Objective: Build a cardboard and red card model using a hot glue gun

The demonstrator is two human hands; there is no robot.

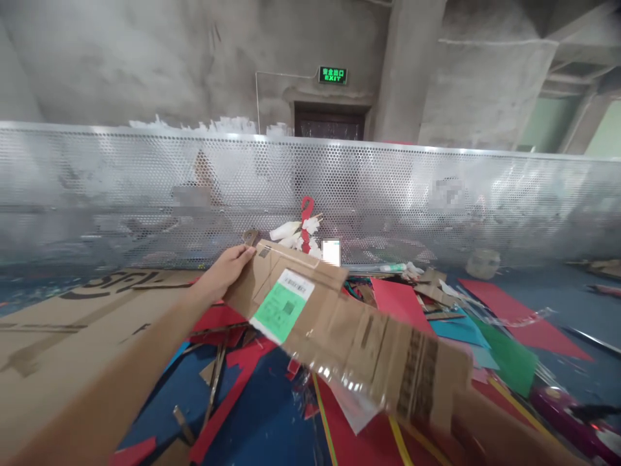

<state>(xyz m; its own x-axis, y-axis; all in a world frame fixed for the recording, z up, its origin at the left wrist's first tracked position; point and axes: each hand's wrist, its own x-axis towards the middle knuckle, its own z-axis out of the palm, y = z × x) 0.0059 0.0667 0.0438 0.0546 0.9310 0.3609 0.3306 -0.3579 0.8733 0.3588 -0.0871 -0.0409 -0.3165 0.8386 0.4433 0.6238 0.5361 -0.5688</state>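
A long piece of brown cardboard [339, 323], with packing tape, dark printed marks and a green-and-white shipping label [284, 305], is held up at a slant over the table. At its upper left corner my left hand [233, 264] is closed on the edge, thumb on top. My right hand [468, 414] is at the lower right end, blurred and largely behind the board. Its fingers are hidden, but that end rests in its grip. Below the cardboard lie red paper strips [233, 395] and scraps.
A large flat cardboard sheet [72, 323] covers the left side. Red sheets [398, 301], a green sheet [507, 356] and blue paper [460, 329] lie right, near a purple device [572, 414]. A perforated metal screen [388, 200] crosses the back, with white-and-red paper pieces [305, 230] before it.
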